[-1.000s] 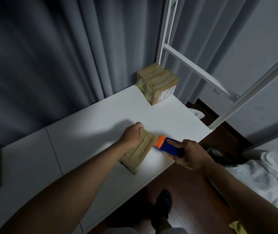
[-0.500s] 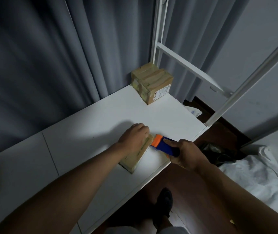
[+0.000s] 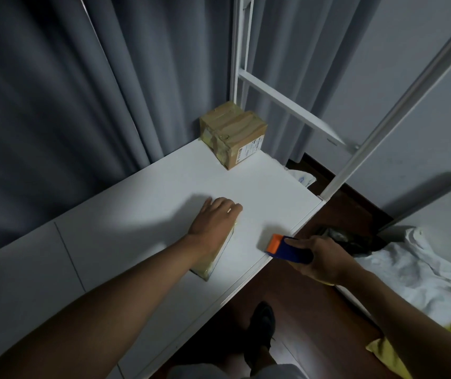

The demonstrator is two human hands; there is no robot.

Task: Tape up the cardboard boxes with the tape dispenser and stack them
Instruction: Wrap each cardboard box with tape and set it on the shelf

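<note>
A flat cardboard box [image 3: 210, 262] lies near the front edge of the white table [image 3: 142, 203], mostly hidden under my left hand [image 3: 214, 218], which presses flat on its top with the fingers spread. My right hand [image 3: 318, 259] grips a blue tape dispenser with an orange head [image 3: 284, 247], held just off the table's front right edge, apart from the flat box. A taped brown box [image 3: 232, 134] with a white label stands at the far corner of the table against the curtain.
Grey curtains hang behind the table. A white metal frame [image 3: 282, 102] rises at the far right corner. On the dark wooden floor lie white cloth [image 3: 416, 266], a yellow item [image 3: 391, 356] and a dark bag. My shoe [image 3: 262, 324] shows below the table edge.
My right hand pulled the tape dispenser away from the flat box, to the right and past the table edge. My left hand flattened out over the box.
</note>
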